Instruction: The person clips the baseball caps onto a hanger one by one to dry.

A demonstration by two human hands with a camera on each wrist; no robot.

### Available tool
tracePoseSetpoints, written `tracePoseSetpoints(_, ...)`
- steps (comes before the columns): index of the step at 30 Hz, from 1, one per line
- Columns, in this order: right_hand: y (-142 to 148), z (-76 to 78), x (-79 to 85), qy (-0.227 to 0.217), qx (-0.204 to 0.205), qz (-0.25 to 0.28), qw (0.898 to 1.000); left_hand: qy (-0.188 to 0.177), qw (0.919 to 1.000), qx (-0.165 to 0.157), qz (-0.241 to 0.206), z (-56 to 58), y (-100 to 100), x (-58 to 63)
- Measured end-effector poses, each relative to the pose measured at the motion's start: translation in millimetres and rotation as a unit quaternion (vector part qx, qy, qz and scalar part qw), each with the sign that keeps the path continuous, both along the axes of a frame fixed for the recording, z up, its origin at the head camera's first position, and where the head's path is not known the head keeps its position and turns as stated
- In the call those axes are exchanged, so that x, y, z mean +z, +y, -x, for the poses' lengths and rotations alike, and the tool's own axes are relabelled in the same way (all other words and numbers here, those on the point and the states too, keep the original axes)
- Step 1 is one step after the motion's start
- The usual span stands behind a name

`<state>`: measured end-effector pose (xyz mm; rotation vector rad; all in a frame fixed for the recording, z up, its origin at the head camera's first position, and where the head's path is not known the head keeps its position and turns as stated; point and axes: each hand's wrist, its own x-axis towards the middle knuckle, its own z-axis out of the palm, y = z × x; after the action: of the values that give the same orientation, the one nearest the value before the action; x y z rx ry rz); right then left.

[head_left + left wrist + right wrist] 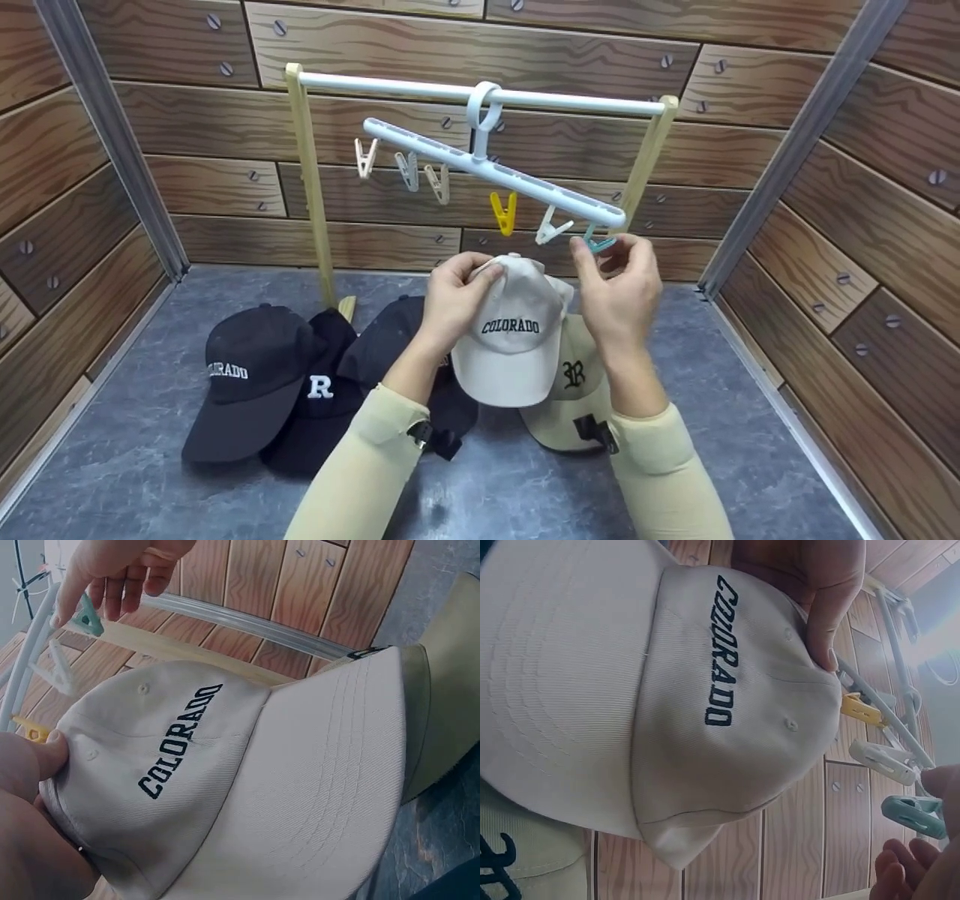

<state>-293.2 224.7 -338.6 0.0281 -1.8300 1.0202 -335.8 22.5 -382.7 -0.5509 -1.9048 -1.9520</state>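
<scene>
- Plank-patterned walls (465,45) beyond left hand (456,296) and right hand (621,300); worktop (742,427) below
- Pinching white cap (508,364), between both hands, with left hand
- Holding right hand at teal clip (600,245); cannot tell whether pinching

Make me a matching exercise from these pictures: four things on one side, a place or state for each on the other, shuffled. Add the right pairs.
Things:
1. Left hand
2. Hanger
3. Right hand
4. Yellow clip

Places and states:
A. Right by the teal clip
B. Hangs under the hanger's bar
C. Pinches the cream cap
D. Hooked over the rail

Pairs: 1-C, 2-D, 3-A, 4-B
</scene>
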Motion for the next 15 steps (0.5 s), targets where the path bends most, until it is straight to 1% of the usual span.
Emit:
tracePoseSetpoints(6,-1.9,0.5,2.4,-0.004,-0.066,-0.017,0.998,0.001,1.0,0.004,0.006,0.2,-3.6,-1.4)
tracePoseSetpoints(15,-1.8,4.5,3.8,0.005,-0.105,-0.052,0.993,-0.006,0.9999,0.004,0.011,-0.4,-4.9,-3.4)
